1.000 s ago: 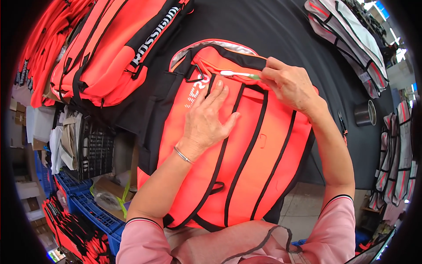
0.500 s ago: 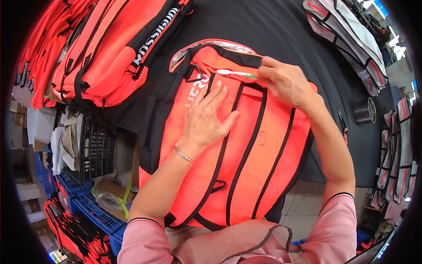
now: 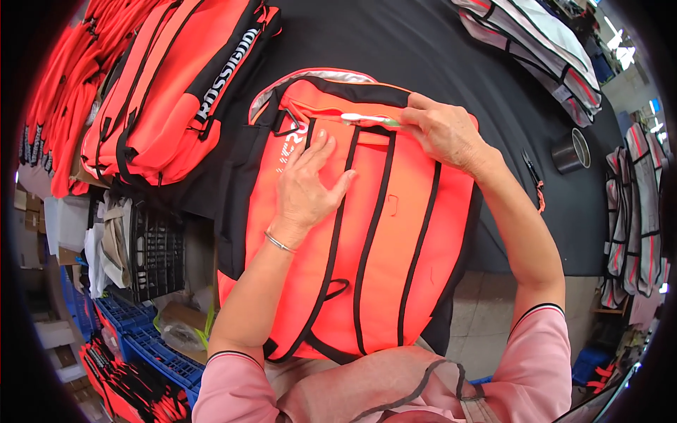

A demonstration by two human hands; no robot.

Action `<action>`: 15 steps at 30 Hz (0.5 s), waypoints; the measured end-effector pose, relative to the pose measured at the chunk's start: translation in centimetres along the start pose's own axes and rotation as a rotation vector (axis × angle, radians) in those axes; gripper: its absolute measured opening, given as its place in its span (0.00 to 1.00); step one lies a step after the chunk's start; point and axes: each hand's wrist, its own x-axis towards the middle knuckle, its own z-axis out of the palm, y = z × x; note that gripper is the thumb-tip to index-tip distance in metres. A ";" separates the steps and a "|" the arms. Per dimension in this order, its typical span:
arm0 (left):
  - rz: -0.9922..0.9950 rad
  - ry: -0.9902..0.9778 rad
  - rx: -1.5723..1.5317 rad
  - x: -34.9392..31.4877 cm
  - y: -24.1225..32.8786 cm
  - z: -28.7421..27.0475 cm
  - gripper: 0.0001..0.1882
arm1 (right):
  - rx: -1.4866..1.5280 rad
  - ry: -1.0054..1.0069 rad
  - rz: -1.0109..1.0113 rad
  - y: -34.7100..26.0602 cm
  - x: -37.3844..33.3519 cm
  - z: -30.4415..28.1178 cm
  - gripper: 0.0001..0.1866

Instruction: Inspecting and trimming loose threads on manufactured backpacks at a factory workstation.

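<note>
In front of me lies a bright coral-red backpack (image 3: 381, 240) with black trim, its straps and back panel facing up. My right hand (image 3: 444, 134) is closed around the green end of a toothbrush (image 3: 367, 119). The brush's white head rests against the backpack's upper part, near a seam below the black top edge. My left hand (image 3: 305, 189) lies flat on the backpack's upper left, fingers stretched out beside a white print and a black strap edge. A thin bracelet (image 3: 280, 242) circles my left wrist.
Another red backpack (image 3: 162, 92) stands at the upper left, near piled red pieces (image 3: 60, 99). A black crate (image 3: 156, 247) and blue crates (image 3: 162, 352) are at the left. A dark metal cup (image 3: 571, 151) and thread snips (image 3: 533, 173) lie at the right; grey-white panels (image 3: 536, 42) lie beyond.
The view has shifted, so the backpack and both hands appear slightly further left. The right hand still grips the toothbrush at the seam, and the left hand stays flat on the backpack.
</note>
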 end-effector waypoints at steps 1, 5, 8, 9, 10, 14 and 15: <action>0.003 0.007 0.001 0.0 0.0 0.0 0.30 | -0.039 -0.086 0.064 0.0 -0.4 -0.2 0.05; -0.004 0.017 0.001 -0.2 0.0 0.1 0.31 | -0.014 0.017 0.111 1.9 -3.4 -3.7 0.06; -0.030 0.007 0.002 -0.2 0.0 0.3 0.31 | 0.056 0.191 0.177 3.4 -7.3 -6.3 0.07; -0.067 -0.028 0.024 -0.3 0.0 0.3 0.31 | 0.046 0.164 0.235 3.8 -9.0 -6.8 0.07; -0.074 -0.029 0.010 -0.3 0.0 0.3 0.31 | 0.060 0.225 0.309 4.0 -10.8 -7.1 0.06; -0.065 -0.010 0.023 -0.6 0.0 0.6 0.32 | 0.200 0.480 0.607 5.4 -19.4 -7.5 0.06; -0.065 -0.004 0.020 -0.6 0.0 0.7 0.32 | 0.147 0.520 0.623 5.8 -21.9 -7.6 0.07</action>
